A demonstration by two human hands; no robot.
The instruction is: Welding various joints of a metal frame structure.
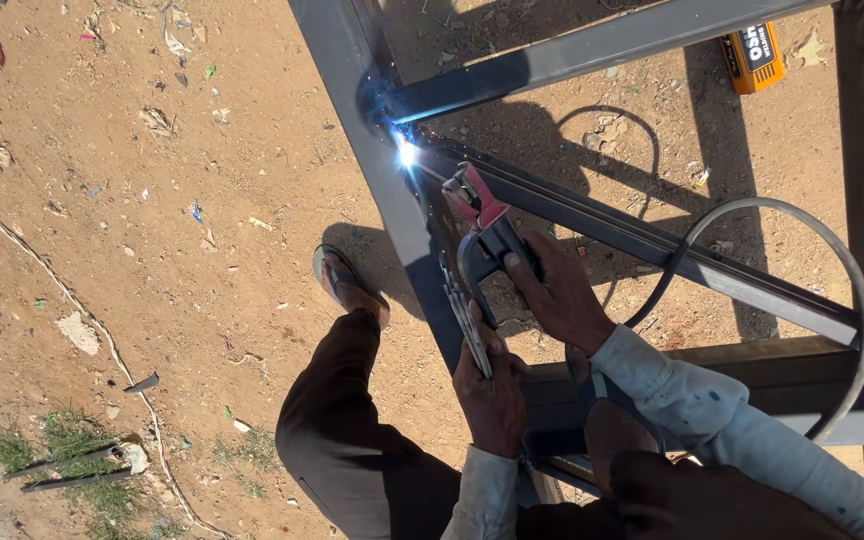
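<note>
1. At the far left, bare sandy ground (152,230) is strewn with small stones and scraps of litter, and a patch of grass (62,440) grows in the lower left corner.
2. Your sandalled foot (347,285) rests on the dirt just left of the frame, with your dark trouser leg (342,430) bent below it.
3. A dark metal frame (372,170) of square bars lies on the ground, 1 bar running down from the top and others branching to the right.
4. Where 2 bars meet, near the top centre, a bright white-blue welding arc (407,152) burns against the steel.
5. Your left hand (492,395) is closed around a bundle of thin welding rods (464,315), which stick up past your knuckles, beside the frame bar.
6. Your right hand (557,295) is clamped on the dark grip of an electrode holder (480,215) with red jaws, pointed up towards the arc.
7. A grey cable (832,260) loops in a wide curve on the right, over the frame.
8. An orange and black box (752,55) lies on the dirt at the upper right, well apart from your hands.
</note>
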